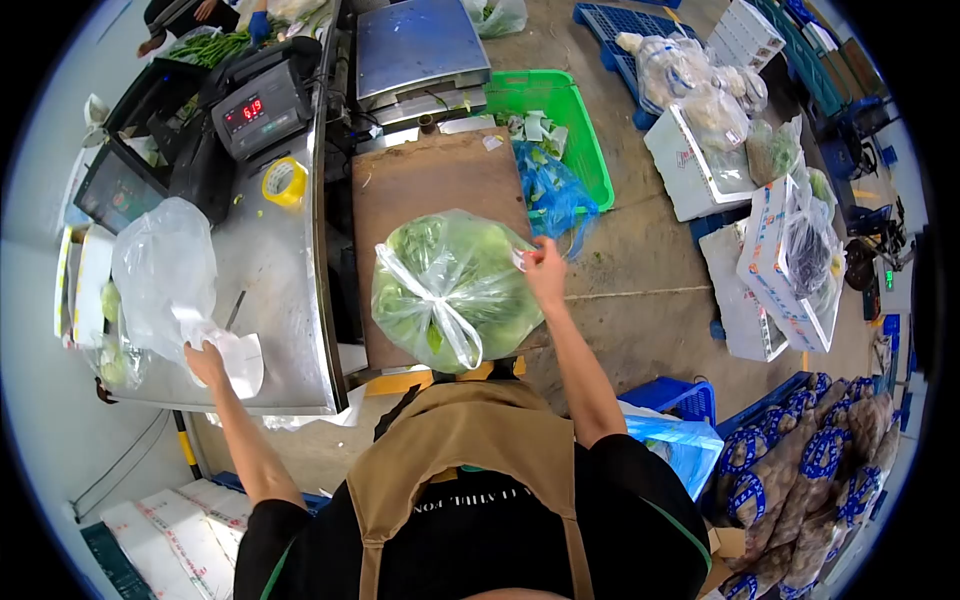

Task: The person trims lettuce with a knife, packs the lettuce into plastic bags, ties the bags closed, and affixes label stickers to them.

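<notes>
A clear plastic bag of leafy green vegetables (455, 300), its neck tied in a white knot, rests on a brown board (430, 180) in front of me. My right hand (543, 272) is at the bag's right side, fingers pinched beside a small white label (520, 259) against the plastic. Out to the left, my left hand (206, 363) reaches onto the steel table (275, 300). Its fingers are closed between the tail of an empty-looking translucent bag (168, 265) and a white sheet (240, 365); which one they grip is unclear.
Yellow tape roll (285, 182) and a scale display (250, 110) with red digits stand on the table. Beyond the board are a platform scale (420, 50) and a green crate (590, 150). Foam boxes (680, 165) and filled sacks (800, 480) line the right. Another person's hand (205, 10) shows top left.
</notes>
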